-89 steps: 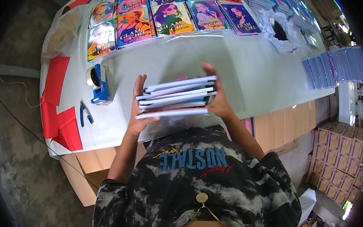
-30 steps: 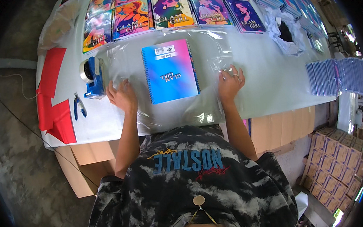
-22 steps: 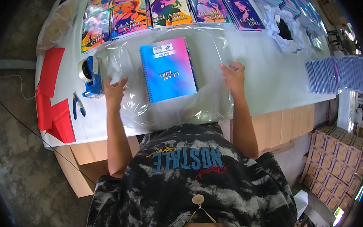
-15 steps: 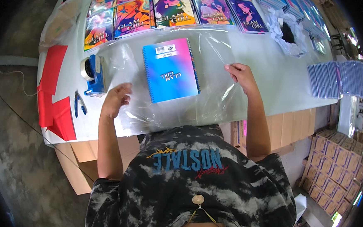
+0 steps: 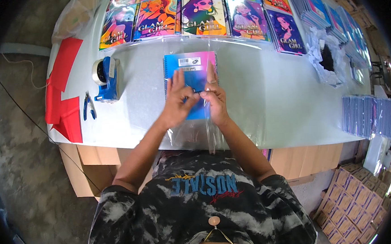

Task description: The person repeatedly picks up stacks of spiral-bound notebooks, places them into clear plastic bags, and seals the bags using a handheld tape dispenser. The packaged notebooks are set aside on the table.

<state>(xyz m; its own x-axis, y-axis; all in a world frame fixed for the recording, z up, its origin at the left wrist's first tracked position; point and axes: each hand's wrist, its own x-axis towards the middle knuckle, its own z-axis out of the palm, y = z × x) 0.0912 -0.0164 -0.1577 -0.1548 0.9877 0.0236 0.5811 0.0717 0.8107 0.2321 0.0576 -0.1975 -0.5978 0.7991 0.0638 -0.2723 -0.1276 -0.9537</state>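
A blue and pink spiral notebook [image 5: 172, 63] lies face down on the table in front of me, a label near its far edge. Clear plastic film [image 5: 196, 133] is folded over it from both sides and extends past its near edge. Over the notebook's middle my left hand [image 5: 175, 106] pinches with thumb and forefinger at the film, its other fingers raised and slightly blurred. My right hand [image 5: 217, 103] meets it there, thumb and curled fingers on the film's fold, one finger pointing up the notebook. Exactly what the fingertips grip is partly hidden.
A blue tape dispenser [image 5: 108, 80], nippers [image 5: 88, 106] and red sheets [image 5: 69, 114] lie at left. Colourful notebooks [image 5: 202, 16] line the far side. Stacked notebooks [image 5: 360, 114] and crumpled plastic [image 5: 324, 65] are at right. Cardboard boxes [image 5: 352, 202] stand on the floor.
Both hands have come inward from either side to meet over the notebook. The film that was spread wide is now folded over it. The view has shifted slightly.
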